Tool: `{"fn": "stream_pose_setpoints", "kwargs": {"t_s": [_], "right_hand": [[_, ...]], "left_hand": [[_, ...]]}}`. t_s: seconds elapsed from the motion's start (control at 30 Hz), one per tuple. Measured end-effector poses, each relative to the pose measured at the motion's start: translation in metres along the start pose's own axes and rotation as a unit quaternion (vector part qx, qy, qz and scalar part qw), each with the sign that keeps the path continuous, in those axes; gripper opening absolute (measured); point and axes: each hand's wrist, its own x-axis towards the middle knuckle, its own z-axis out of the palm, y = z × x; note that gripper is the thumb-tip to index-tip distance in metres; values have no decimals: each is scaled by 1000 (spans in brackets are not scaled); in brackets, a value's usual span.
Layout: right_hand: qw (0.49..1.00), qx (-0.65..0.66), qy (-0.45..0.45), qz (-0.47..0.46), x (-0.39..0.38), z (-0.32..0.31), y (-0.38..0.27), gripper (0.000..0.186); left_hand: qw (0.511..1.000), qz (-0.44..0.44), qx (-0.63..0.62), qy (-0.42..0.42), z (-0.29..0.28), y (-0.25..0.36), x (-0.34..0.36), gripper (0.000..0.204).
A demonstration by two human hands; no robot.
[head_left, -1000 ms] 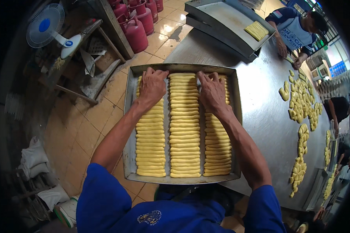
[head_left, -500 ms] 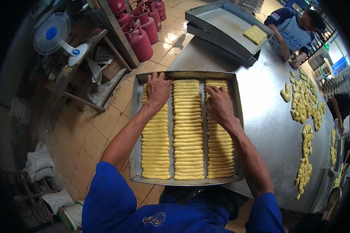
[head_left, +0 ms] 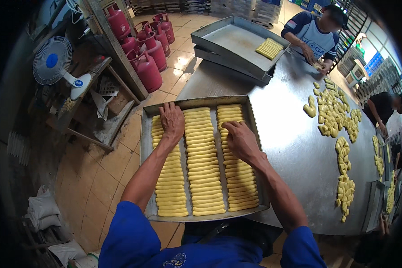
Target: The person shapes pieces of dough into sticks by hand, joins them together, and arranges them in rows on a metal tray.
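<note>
In front of me a shallow metal tray holds three long rows of thin yellow dough sticks laid side by side. My left hand lies over the far end of the left row, its fingers stretched toward the far rim, open. Over the upper part of the right row is my right hand, fingers bent and apart, their tips at the dough sticks. Neither hand lifts anything that I can see. The palms hide some of the sticks beneath.
The tray overlaps a steel table, where loose dough pieces lie to the right. Stacked trays stand at the back, the top one with some dough sticks. Across the table a person handles dough. Red gas cylinders and a fan are left.
The view has shifted, so the tray appears lower and farther left. My right hand has slid a little nearer along the right row, uncovering several sticks at its far end.
</note>
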Motion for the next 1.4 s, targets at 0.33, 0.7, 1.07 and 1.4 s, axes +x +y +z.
{"fn": "stream_pose_setpoints", "kwargs": {"t_s": [0.33, 0.7, 1.07, 1.4], "right_hand": [[980, 129, 115, 97, -90, -98, 32, 32], [973, 74, 149, 162, -168, -108, 30, 27], [960, 137, 164, 182, -204, -90, 33, 31], [989, -98, 39, -99, 28, 47, 6, 61]], "left_hand": [[984, -174, 36, 34, -93, -216, -33, 23], [983, 78, -149, -73, -89, -48, -45, 53], [957, 18, -257, -131, -77, -4, -18, 46], [924, -68, -377, 3, -83, -35, -23, 36]]}}
